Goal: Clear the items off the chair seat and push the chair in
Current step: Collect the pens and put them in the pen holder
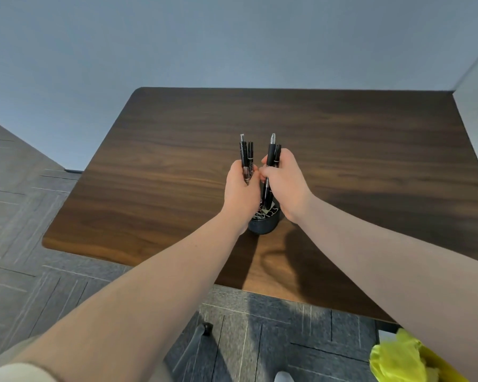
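A dark wooden desk (155, 172) fills most of the view, set against a grey-blue wall and standing on a grey tiled floor (20, 216). The chair itself is barely in sight: only a dark caster and leg (206, 328) show below the near desk edge, so its seat cannot be judged from here. A yellow-green bag (398, 357) sits at the lower right.

Near the middle of the desk stands a small dark cup (262, 226) with binder clips (261, 215) inside. Both forearms reach over it. The left hand (240, 188) is closed around two black pens (246, 158), held upright. The right hand (286, 183) is closed around another bundle of pens (272, 161), whose lower ends point down into the cup.

The person appears to be dropping the pens into the cup. The cup is small and light-looking; pens pushed in at a slant, or a knock from either wrist, could tip it and scatter the clips. Pens released too high may bounce out and roll off the desk.
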A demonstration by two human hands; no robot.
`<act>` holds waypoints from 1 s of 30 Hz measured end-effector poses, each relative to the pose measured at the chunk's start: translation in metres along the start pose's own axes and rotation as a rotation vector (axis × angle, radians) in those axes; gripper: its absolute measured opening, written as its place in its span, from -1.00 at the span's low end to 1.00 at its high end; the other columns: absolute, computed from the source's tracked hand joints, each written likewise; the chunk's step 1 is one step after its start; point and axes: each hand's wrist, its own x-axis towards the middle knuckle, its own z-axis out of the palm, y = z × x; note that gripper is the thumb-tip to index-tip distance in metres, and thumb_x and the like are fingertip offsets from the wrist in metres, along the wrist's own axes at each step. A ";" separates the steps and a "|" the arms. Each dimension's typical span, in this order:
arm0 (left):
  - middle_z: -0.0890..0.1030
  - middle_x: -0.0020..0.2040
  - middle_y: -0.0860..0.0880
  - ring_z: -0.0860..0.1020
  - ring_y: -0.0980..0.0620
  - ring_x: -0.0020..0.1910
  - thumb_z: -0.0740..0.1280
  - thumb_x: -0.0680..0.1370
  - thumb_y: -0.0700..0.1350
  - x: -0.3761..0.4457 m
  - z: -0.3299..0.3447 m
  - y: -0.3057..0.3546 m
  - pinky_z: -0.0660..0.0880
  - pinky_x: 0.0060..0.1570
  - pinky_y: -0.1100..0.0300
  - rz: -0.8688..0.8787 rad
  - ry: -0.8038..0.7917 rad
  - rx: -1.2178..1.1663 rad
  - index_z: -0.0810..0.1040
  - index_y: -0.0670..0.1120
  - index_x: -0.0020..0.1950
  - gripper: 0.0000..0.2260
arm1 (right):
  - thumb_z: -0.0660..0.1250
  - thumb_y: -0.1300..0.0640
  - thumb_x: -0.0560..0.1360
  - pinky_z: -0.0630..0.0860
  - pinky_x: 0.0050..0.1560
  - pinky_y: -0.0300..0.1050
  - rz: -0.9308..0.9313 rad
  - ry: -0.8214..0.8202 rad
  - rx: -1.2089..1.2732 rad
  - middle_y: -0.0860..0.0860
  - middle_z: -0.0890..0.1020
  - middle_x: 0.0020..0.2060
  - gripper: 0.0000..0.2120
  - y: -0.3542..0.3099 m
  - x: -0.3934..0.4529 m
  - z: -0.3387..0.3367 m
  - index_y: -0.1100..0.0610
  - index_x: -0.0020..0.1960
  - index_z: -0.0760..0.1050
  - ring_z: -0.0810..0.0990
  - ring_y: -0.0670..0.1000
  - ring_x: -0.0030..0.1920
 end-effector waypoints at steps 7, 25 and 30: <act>0.55 -0.07 -0.06 0.51 -0.01 -0.14 0.19 0.56 -0.25 -0.002 -0.001 0.000 0.52 -0.13 0.07 0.000 -0.009 0.036 0.38 0.06 -0.03 -0.81 | 0.20 0.25 0.52 0.47 -0.16 -0.10 -0.103 0.035 -0.235 0.05 0.52 -0.11 -0.84 0.001 -0.003 0.002 0.16 0.10 0.40 0.49 0.01 -0.13; 0.03 0.59 -0.06 -0.03 -0.05 0.57 0.30 0.54 -0.06 -0.034 -0.050 0.012 0.04 0.51 -0.01 0.153 -0.128 0.580 0.09 0.06 0.54 -0.37 | 0.29 0.14 0.54 0.28 0.46 0.07 -0.334 -0.012 -0.811 0.04 0.19 0.53 -0.38 0.003 -0.039 -0.019 -0.05 0.52 0.12 0.21 0.09 0.51; -0.03 0.59 -0.05 -0.04 -0.13 0.57 0.28 0.54 0.06 -0.068 -0.086 0.008 0.05 0.52 -0.08 0.061 -0.197 0.741 0.05 0.10 0.55 -0.36 | 0.29 0.00 0.53 0.17 0.49 0.20 -0.310 -0.088 -1.015 0.08 0.10 0.56 -0.34 0.007 -0.074 -0.016 -0.08 0.54 0.05 0.09 0.12 0.54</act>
